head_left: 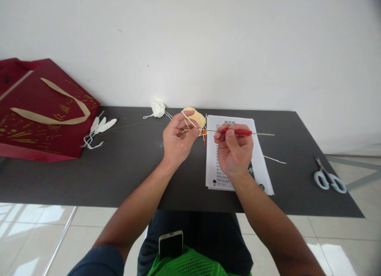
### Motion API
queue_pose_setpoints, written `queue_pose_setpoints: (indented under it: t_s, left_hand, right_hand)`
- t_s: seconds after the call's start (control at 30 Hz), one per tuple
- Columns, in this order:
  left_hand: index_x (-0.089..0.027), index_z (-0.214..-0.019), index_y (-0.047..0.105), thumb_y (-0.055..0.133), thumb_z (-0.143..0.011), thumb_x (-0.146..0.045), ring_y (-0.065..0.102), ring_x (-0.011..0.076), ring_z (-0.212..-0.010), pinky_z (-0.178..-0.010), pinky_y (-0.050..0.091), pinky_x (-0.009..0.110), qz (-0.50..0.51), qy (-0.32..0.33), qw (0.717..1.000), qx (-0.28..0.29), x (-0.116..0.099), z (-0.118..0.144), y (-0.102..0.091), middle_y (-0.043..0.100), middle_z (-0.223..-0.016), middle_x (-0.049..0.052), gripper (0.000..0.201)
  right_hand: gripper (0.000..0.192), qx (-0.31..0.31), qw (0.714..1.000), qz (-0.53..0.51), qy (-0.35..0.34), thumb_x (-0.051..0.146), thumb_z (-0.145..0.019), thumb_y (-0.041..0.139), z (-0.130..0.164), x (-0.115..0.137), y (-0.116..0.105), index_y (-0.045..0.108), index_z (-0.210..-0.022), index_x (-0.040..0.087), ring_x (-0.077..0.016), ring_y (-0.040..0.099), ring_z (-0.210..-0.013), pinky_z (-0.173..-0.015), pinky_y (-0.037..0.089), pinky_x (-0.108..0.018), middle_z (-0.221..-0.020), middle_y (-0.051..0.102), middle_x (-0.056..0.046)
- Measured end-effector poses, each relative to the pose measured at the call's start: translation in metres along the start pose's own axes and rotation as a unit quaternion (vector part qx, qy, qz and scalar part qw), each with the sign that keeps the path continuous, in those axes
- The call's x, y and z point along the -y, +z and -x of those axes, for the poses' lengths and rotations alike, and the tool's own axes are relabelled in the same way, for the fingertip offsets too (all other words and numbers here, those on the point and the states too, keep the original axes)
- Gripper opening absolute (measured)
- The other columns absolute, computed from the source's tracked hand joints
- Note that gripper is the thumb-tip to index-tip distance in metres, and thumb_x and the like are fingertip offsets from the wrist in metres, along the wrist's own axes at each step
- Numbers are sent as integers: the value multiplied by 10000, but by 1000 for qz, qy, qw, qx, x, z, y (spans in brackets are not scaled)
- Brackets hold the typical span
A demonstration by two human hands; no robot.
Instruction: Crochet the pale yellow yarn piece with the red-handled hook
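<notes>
My right hand (233, 151) is closed round the red handle of a crochet hook (241, 132), held level, with metal shafts showing at both ends. The left shaft reaches the fingertips of my left hand (177, 140). Pale yellow yarn (188, 118) loops over the raised index finger of that hand, its thumb and other fingers pinched together. Any stitches at the pinch are too small to make out. Just behind these fingers lies a pale yellow ball of yarn (198, 118). A small orange item (204, 132) shows by the hook's left shaft, partly hidden.
Printed sheets (258, 168) lie under my right hand on the dark table (133, 172). Scissors (329, 180) rest near the right edge. To the left are white yarn (157, 108), white leaf-shaped pieces (104, 126) and a red bag (32, 125). A phone (171, 245) sits at my lap.
</notes>
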State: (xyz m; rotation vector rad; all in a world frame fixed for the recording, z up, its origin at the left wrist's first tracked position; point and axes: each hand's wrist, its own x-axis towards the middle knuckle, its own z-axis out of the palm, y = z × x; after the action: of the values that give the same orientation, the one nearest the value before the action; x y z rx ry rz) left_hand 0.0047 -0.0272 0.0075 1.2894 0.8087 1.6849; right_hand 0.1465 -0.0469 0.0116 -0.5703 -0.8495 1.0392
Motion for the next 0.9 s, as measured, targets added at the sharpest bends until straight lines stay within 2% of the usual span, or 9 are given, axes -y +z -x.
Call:
queue_pose_setpoints:
  t_s: [0.43,0.9]
  left_hand:
    - [-246,-1184,679,774,-802,-149,692,89,-747,-670,555,191,26,18,999,10,1,-1,0,722,-841,-23,405]
    - [-246,-1175,678,762,-807,-145,690,88,-739,-660,552,193,27,23,999,16,1,0,0,718,-839,-23,391]
  right_hand:
    - [156,1,1000,8,7,341,-865,784,0,0,0,657,-899,257,-91,679,-683,-590,541,-230,-879,733,26]
    - [79,13,1000,-12,-4,263,-893,749,0,0,0,676,-917,246,-87,696,-694,-611,550,-221,-893,753,18]
